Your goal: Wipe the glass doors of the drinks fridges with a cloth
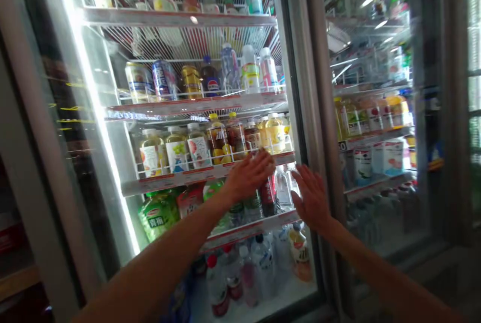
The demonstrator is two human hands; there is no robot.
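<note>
My left hand (pixel 251 174) reaches across from the lower left, fingers stretched out with nothing in them. It is in front of a shelf edge (pixel 188 176) that bears a row of tea and juice bottles (pixel 218 138). My right hand (pixel 312 198) is beside the metal door frame (pixel 319 127), its fingers spread and empty. Between the two hands, on the shelf below, stand a dark bottle with a red label (pixel 268 195) and clear bottles (pixel 282 187). Whether either hand touches anything, I cannot tell.
Cans (pixel 139 81) and bottles fill the upper shelves of the lit drinks cooler. Large green bottles (pixel 158 215) stand lower left; red-capped bottles (pixel 217 285) are at the bottom. To the right, a second glass-fronted section holds cartons (pixel 394 156). A bright light strip (pixel 101 117) runs down the left side.
</note>
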